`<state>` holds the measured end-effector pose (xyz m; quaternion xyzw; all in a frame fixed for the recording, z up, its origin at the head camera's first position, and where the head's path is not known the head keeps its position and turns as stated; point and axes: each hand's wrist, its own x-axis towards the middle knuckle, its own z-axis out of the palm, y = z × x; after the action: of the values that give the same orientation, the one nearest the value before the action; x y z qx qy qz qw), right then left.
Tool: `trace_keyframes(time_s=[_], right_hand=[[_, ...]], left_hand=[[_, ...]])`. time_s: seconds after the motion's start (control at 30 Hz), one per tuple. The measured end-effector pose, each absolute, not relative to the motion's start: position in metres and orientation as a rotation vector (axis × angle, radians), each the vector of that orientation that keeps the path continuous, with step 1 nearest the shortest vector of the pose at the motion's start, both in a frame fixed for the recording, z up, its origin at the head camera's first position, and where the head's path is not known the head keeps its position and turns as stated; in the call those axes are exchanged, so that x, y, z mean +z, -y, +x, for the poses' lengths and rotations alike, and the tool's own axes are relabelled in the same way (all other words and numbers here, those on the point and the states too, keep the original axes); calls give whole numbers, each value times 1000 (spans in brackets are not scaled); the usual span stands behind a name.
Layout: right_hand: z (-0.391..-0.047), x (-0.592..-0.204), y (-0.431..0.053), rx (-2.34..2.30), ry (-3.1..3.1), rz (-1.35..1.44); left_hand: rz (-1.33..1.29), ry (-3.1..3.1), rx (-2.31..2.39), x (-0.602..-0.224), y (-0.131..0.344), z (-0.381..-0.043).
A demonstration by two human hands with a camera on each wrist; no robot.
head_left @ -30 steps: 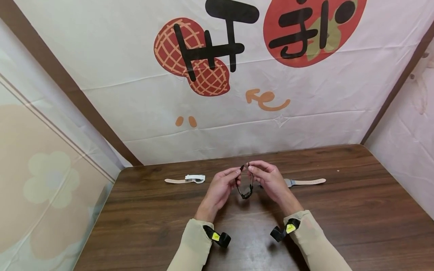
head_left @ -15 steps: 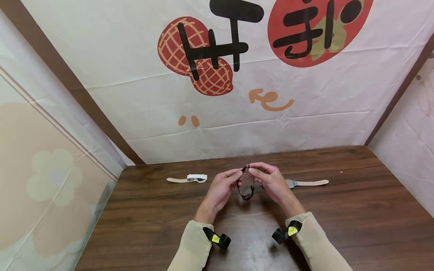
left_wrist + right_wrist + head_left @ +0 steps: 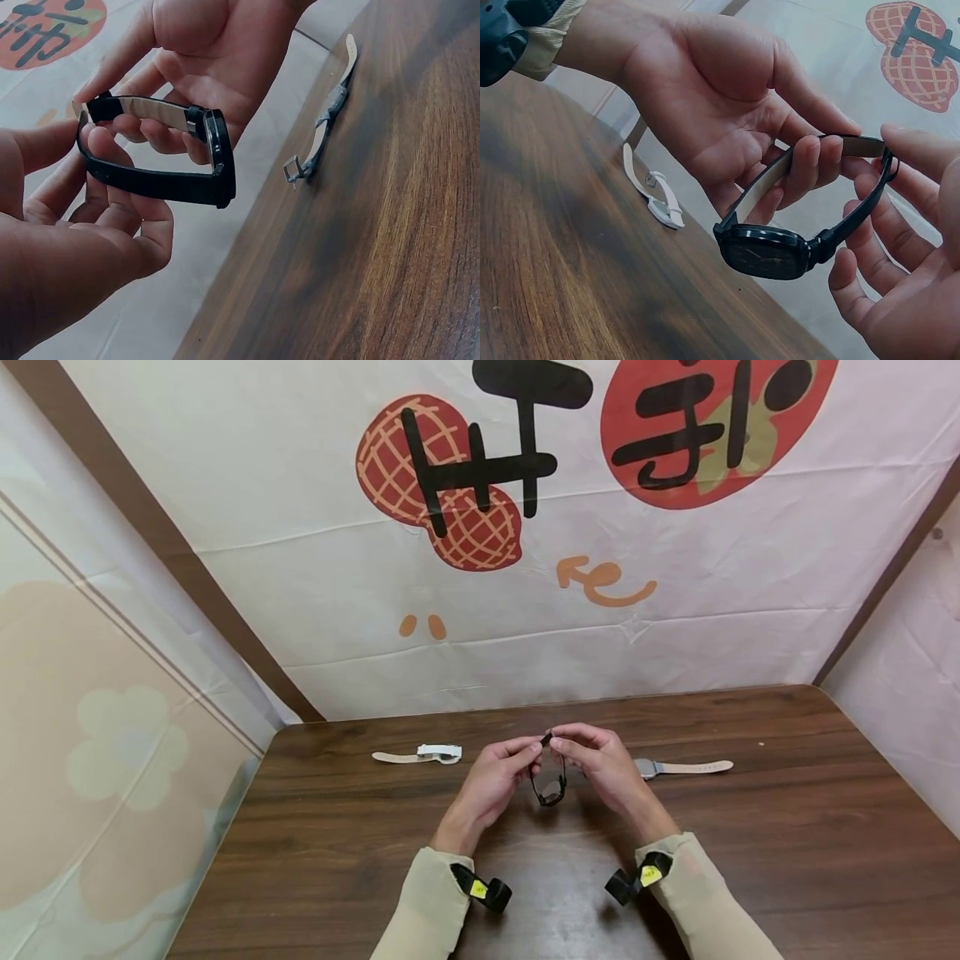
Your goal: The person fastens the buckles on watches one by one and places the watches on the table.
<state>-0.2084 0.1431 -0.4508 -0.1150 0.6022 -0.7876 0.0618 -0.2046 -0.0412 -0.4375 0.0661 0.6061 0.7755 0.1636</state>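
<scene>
A black wristwatch hangs between both hands in the head view, its strap bent into a loop and its case lowest. My left hand pinches one strap end between thumb and fingers. The other end is pinched by my right hand. Both strap ends meet at the thumb tips, overlapping in the left wrist view, where the tan strap lining shows. The dark rectangular dial faces the right wrist camera. Fingers partly hide the buckle end.
A white-cased watch with a pale strap lies left of the hands on the brown wooden table. Behind the right hand lies a grey-blue watch, partly hidden. White printed cloth hangs along the table's back edge.
The fingertips have drawn closer together, bringing the strap ends to each other and narrowing the gap between them. The head view has shifted slightly to the left.
</scene>
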Motion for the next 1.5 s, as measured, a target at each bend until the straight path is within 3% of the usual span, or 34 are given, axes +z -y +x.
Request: trace_keyframes(time_s=[1.5], right_hand=[[-207, -452, -139, -2337, -1878, -316]], left_hand=[[168, -1629, 2283, -442, 45, -205]])
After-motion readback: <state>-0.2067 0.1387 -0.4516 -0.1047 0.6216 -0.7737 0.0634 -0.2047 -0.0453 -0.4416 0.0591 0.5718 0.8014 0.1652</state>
